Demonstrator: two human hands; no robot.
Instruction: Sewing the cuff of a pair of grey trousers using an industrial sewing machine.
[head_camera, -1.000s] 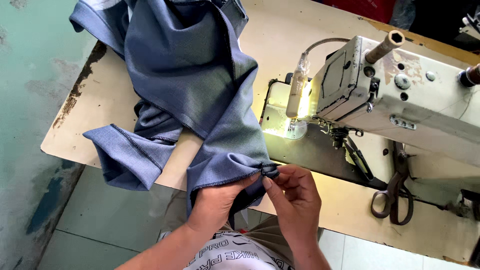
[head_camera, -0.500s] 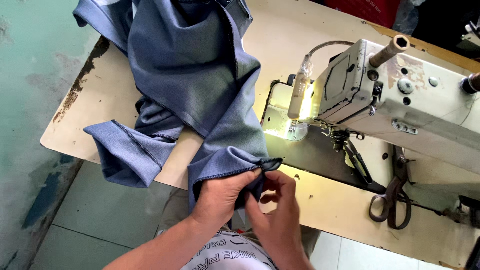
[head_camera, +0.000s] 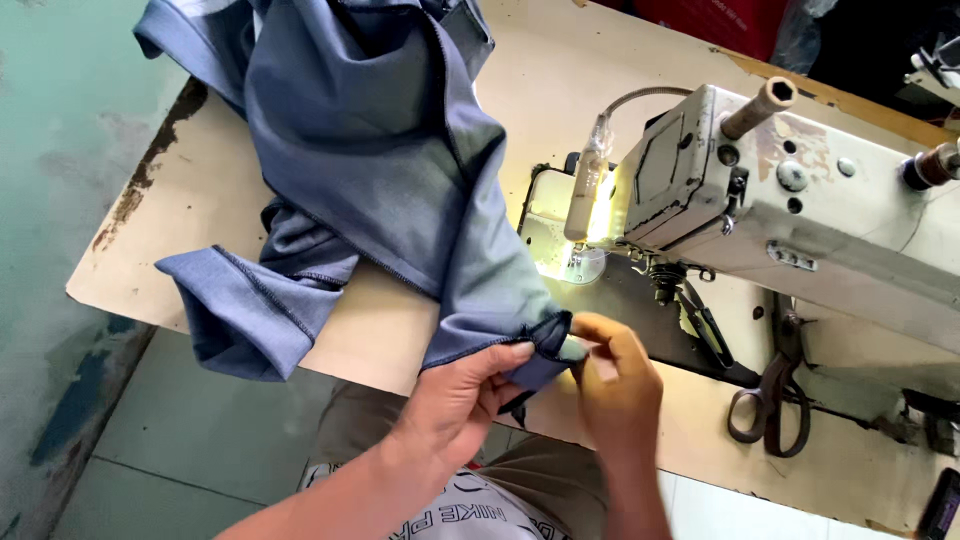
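Observation:
A blue-grey garment (head_camera: 380, 170) with dark overlocked edges lies heaped across the wooden sewing table (head_camera: 190, 180) and drapes down to its front edge. My left hand (head_camera: 455, 400) pinches the lower corner of the fabric from underneath. My right hand (head_camera: 615, 380) grips the same hem right beside it, thumb and fingers closed on the edge. Both hands hold the cloth just in front of the sewing machine (head_camera: 800, 210), a little short of its lit needle area (head_camera: 580, 260).
A small lamp on a flexible neck (head_camera: 585, 190) shines on the needle plate. Scissors (head_camera: 770, 400) hang at the table's front right. A dark flat object (head_camera: 940, 505) sits at the right corner. Green floor (head_camera: 60, 200) lies left of the table.
Both hands have shifted slightly right along the hem, toward the needle area, still gripping the fabric's corner. The camera view has drifted a little.

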